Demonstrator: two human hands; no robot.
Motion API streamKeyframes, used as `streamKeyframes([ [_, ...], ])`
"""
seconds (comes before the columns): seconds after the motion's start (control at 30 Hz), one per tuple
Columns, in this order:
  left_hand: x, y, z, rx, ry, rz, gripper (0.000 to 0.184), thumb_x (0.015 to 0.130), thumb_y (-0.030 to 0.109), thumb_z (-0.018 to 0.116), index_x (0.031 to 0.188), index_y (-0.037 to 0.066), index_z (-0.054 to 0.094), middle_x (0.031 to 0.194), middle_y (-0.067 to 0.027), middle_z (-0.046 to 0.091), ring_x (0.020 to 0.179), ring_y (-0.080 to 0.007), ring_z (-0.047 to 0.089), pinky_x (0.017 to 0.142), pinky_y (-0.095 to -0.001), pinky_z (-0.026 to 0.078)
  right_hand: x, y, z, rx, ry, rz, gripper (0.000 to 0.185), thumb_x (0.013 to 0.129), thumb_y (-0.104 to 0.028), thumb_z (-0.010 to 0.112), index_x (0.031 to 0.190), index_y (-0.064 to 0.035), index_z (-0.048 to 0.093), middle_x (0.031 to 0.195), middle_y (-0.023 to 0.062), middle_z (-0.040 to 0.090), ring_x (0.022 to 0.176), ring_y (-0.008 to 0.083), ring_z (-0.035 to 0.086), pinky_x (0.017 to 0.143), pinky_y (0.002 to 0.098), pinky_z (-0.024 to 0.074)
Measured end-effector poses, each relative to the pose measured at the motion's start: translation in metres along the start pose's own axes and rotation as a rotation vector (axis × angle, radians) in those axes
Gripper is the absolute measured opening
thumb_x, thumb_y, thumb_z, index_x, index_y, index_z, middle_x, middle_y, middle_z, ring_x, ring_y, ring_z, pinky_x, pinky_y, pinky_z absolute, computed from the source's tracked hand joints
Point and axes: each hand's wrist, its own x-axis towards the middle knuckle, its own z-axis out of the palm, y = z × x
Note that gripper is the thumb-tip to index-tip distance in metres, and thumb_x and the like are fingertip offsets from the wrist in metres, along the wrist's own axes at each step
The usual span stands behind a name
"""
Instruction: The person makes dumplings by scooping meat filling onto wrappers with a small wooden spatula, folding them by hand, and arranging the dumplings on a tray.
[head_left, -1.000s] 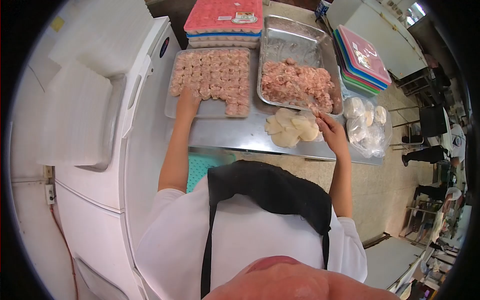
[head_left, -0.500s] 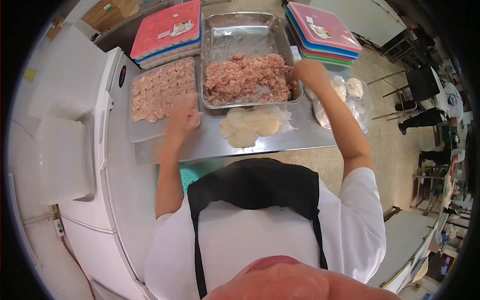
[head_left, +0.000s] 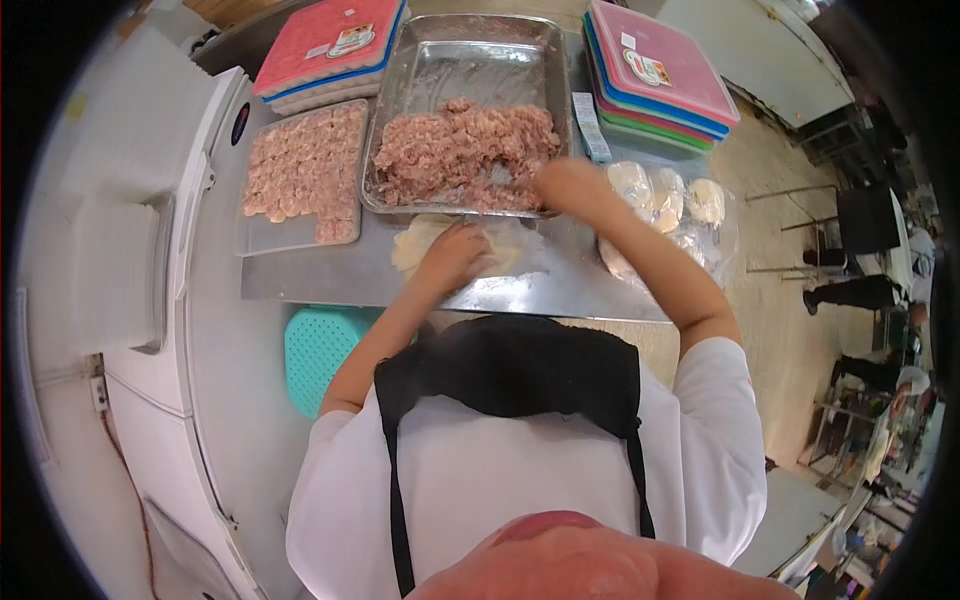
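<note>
My left hand (head_left: 457,256) lies on the pile of round pale wrappers (head_left: 512,240) at the table's front, its fingers bent over them; whether it grips one cannot be made out. My right hand (head_left: 572,187), blurred, is closed at the lower right corner of the metal tray (head_left: 480,30). What it holds is hidden. Pink minced meat (head_left: 465,145) fills the nearer half of that tray. To the left, a clear plastic tray (head_left: 275,238) bears rows of filled dumplings (head_left: 305,165), with its front left part bare.
Stacked lidded trays stand at the back left (head_left: 325,50) and back right (head_left: 660,70). Bagged wrappers (head_left: 665,205) lie on the right of the steel table (head_left: 330,275). A turquoise perforated stool (head_left: 320,350) is below. A white refrigerator (head_left: 250,330) stands left; people are far right.
My left hand has moved from the dumpling tray onto the wrapper pile. My right hand went up to the meat tray's right side, then down to its near corner. The view has shifted.
</note>
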Motion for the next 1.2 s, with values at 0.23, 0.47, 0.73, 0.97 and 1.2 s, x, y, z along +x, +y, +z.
streamKeyframes([
  [0.23, -0.003, 0.002, -0.010, -0.016, 0.174, -0.135, 0.017, 0.084, 0.019, 0.062, 0.091, 0.003, 0.067, 0.095, -0.0108, 0.064, 0.091, -0.0310, 0.059, 0.080, -0.0360, 0.047, 0.010, 0.026, -0.018, 0.066, -0.092, 0.084, 0.020, 0.077, -0.016, 0.054, 0.070, -0.0049, 0.069, 0.072, 0.0165, 0.066, 0.070, 0.0319, 0.067, 0.059, 0.0451, 0.0518],
  [0.47, -0.004, -0.013, -0.035, -0.867, 0.425, -0.564, 0.018, 0.088, 0.018, 0.059, 0.097, 0.003, 0.062, 0.095, -0.0013, 0.062, 0.088, -0.0150, 0.058, 0.078, -0.0313, 0.047, 0.003, -0.006, 0.042, 0.397, 0.060, -0.060, 0.026, 0.082, -0.019, 0.051, 0.072, -0.0020, 0.067, 0.075, 0.0181, 0.066, 0.073, 0.0341, 0.065, 0.065, 0.0440, 0.0514],
  [0.73, 0.011, -0.001, -0.034, -0.294, -0.068, -0.293, 0.028, 0.091, 0.024, 0.053, 0.109, 0.003, 0.059, 0.099, -0.0114, 0.064, 0.089, -0.0248, 0.062, 0.080, -0.0339, 0.047, 0.004, 0.011, 0.003, 0.460, -0.231, 0.049, 0.038, 0.091, -0.030, 0.047, 0.074, -0.0021, 0.065, 0.077, 0.0195, 0.065, 0.074, 0.0359, 0.064, 0.070, 0.0465, 0.0506],
  [0.97, 0.021, -0.006, -0.018, -0.170, 0.036, -0.077, 0.026, 0.092, 0.022, 0.052, 0.105, 0.002, 0.061, 0.092, -0.0139, 0.065, 0.084, -0.0270, 0.062, 0.076, -0.0351, 0.047, -0.012, 0.002, 0.007, 0.393, -0.136, 0.068, 0.038, 0.091, -0.034, 0.048, 0.077, -0.0032, 0.065, 0.078, 0.0219, 0.064, 0.074, 0.0381, 0.063, 0.069, 0.0475, 0.0498],
  [1.2, 0.028, -0.017, -0.059, -0.555, -0.103, -0.176, 0.028, 0.093, 0.025, 0.055, 0.109, 0.002, 0.061, 0.097, -0.0099, 0.066, 0.088, -0.0181, 0.061, 0.079, -0.0309, 0.048, -0.011, 0.011, 0.000, 1.114, -0.233, 0.342, 0.038, 0.094, -0.035, 0.052, 0.084, -0.0020, 0.066, 0.058, 0.0042, 0.052, 0.053, 0.0137, 0.049, 0.051, 0.0302, 0.0388],
])
